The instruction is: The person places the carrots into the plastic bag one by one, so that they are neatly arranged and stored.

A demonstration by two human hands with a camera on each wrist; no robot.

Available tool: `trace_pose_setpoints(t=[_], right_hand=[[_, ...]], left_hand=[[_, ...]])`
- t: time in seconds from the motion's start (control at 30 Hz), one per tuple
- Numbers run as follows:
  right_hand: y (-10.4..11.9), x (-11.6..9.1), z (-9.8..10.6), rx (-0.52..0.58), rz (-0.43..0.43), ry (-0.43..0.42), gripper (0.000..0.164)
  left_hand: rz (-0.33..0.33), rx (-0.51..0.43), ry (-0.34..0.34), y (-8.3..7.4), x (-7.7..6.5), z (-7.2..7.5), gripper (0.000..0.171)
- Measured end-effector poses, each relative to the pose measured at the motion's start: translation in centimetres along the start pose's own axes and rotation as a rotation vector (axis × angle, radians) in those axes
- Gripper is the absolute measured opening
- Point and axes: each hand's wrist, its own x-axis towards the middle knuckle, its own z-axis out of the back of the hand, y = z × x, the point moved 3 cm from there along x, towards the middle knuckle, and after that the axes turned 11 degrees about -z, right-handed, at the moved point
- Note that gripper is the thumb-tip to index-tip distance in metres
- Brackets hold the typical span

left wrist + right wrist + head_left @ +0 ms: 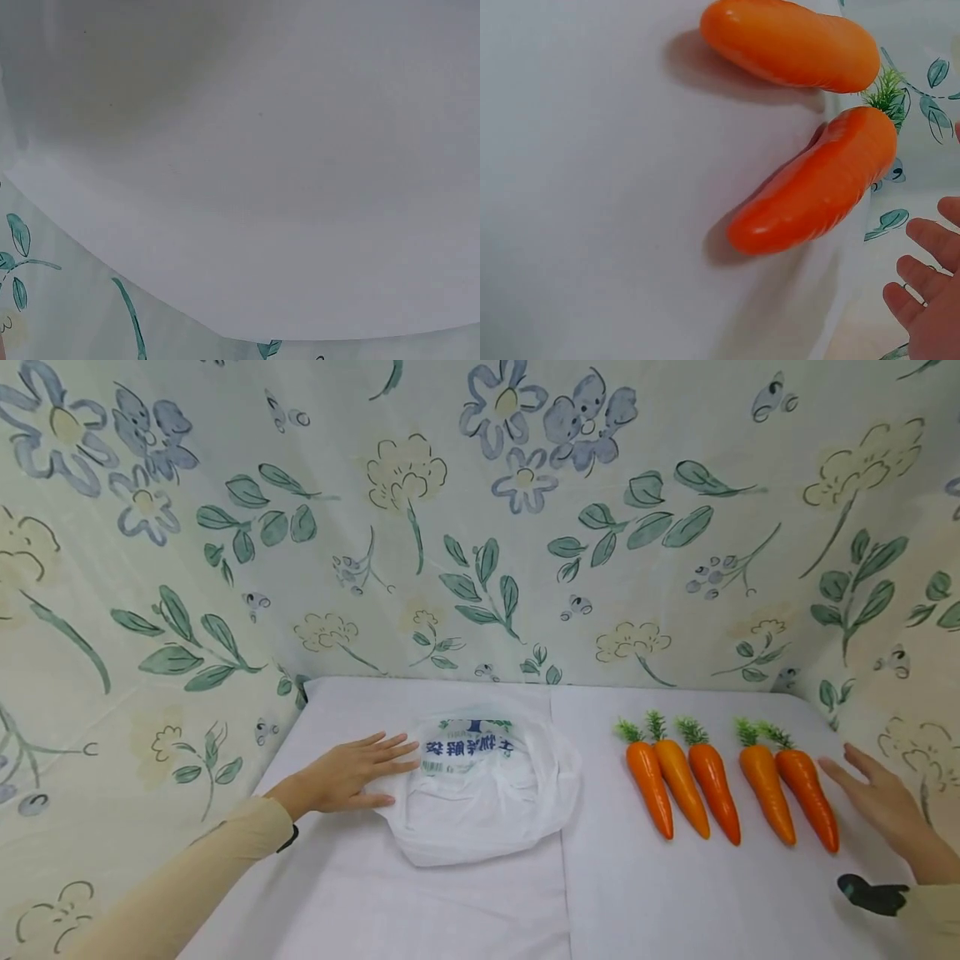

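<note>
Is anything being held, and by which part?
Nothing appears held: the left hand is spread at the plastic bag, the right hand is beside the rightmost carrot.

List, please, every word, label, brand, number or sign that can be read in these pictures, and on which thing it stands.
Bag, blue characters: probably "生物降解袋", running right to left; creases make this uncertain.
Bag, small green print: too small and blurred to read.
Bag, top mark: partly hidden by folds, unreadable.
Carrots: no text visible.
</note>
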Motion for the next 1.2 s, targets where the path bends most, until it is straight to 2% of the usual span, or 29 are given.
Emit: trace_pose_setpoints(t=[0.13,0.33,0.6,0.83,0.93,1.07,1.2], right_hand=[[1.0,-1.4,0.4,0.021,-0.015,0.019,0.088],[0.2,-0.7,0.4,0.065,-0.088,0.011,0.092],[-0.3,0.0,0.2,0.115,-0.189,0.031,0.097],[-1.8,1.3,0.0,0.119,-0.177,0.036,0.101],[-2.3,1.9,0.0,0.103,-0.17,0.039,0.098],[-2.6,2.2,-0.1,0.127,-0.193,0.1,0.097],[-2.7,2.4,-0.4,0.134,-0.224,0.157,0.102]], left_hand=[[0.008,0.011,0.053,0.1,-0.1,0.0,0.063],[0.032,0.015,0.109,0.2,-0.6,-0.5,0.063],[0.032,0.022,0.089,0.2,-1.3,-1.5,0.063],[0.034,0.033,0.116,0.0,-1.2,-1.6,0.064],[0.047,0.024,0.132,-0.1,-1.2,-1.6,0.064],[0.058,0.012,0.146,-0.1,-1.1,-1.8,0.063],[0.041,0.018,0.141,-0.1,-1.0,-1.9,0.063]])
